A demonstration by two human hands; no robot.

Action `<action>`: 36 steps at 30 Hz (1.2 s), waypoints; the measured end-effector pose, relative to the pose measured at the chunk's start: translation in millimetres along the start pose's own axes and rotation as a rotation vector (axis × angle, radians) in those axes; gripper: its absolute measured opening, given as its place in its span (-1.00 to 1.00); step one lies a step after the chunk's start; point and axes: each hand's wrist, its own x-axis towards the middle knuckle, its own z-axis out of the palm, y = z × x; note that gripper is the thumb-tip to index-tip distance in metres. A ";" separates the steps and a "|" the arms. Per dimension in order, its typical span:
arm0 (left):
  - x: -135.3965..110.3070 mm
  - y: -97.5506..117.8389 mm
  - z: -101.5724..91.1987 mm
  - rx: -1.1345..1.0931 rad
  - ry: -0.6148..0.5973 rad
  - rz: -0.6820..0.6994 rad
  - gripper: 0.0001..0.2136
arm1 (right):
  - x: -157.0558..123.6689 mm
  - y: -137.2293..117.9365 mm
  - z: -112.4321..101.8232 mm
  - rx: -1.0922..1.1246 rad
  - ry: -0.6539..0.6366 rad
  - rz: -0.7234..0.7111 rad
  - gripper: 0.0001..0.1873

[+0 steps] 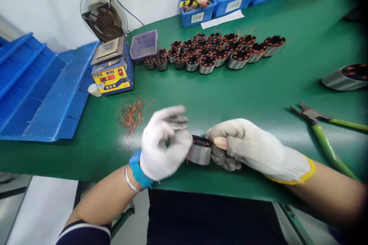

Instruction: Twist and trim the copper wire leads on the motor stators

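The right hand (253, 145) is closing firmly around the side of a wound stator (200, 151), bare thumb tip pressing its rim, holding it just above the table edge; the left hand (163, 143) is curling its fingers over the stator's top, apparently working the copper leads, though blur is hiding whether they pinch anything; a steady hold seems needed next; copper wire scraps (132, 115) are lying left of the grip, pliers (316, 120) right.

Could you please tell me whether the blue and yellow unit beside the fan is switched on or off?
On: the unit shows lit red digits on its yellow front panel.
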 end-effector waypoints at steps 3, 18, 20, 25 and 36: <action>12.2 -4.3 -1.4 -0.374 -0.403 -0.530 -0.36 | -0.3 -0.3 -2.0 -0.053 0.019 -0.034 -0.49; 9.1 4.0 3.4 -0.189 -0.365 -0.152 -0.67 | 5.9 2.8 1.7 -0.118 0.019 0.007 -0.48; 7.0 -0.5 8.5 0.105 -0.200 0.089 -0.72 | 7.2 1.2 0.6 -0.124 0.066 0.010 -0.48; 4.2 -13.7 19.1 0.576 0.063 0.384 -0.81 | 13.4 0.3 -5.8 -0.304 0.122 0.020 -0.53; 8.2 -6.3 9.8 0.652 -0.111 0.170 -0.50 | 7.5 0.0 -10.9 -1.179 0.331 -0.046 -0.63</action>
